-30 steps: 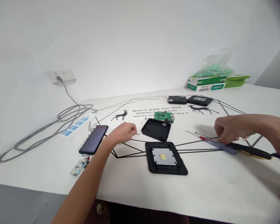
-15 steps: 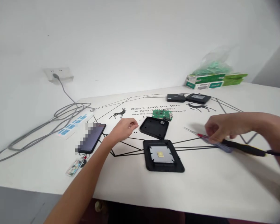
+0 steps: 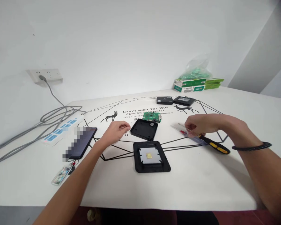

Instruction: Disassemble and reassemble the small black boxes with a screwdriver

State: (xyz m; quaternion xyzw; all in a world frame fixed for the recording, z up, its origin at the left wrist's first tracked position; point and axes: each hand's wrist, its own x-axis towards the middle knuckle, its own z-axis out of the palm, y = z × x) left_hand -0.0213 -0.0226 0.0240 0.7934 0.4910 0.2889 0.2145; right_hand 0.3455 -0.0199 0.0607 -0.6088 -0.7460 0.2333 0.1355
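Note:
My left hand (image 3: 114, 132) is closed in a pinch just left of the black plastic case (image 3: 142, 129); whatever its fingertips hold is too small to see. Below those fingers lie tiny dark screws (image 3: 126, 135). On the right, my right hand (image 3: 192, 126) grips a screwdriver (image 3: 216, 147) with a black and yellow handle. Beneath it, a second screwdriver (image 3: 203, 142) with a bluish clear handle lies on the table, partly covered and blurred. Behind the case rests a green circuit board (image 3: 152, 117). Nearer me is a black cover (image 3: 164, 167) carrying a silver metal plate (image 3: 155, 157).
Two black boxes (image 3: 165, 100) sit farther back, before green and white cartons (image 3: 189, 85) topped by a plastic bag (image 3: 196, 70). At left are a phone (image 3: 84, 143), a keychain tag (image 3: 61, 175), a power strip (image 3: 61, 131) and a coiled grey cable (image 3: 43, 118).
The view has shifted, so the table things appear farther left. The black and yellow screwdriver has swung in my right hand, its handle now slanting more toward me. My left hand stays beside the case.

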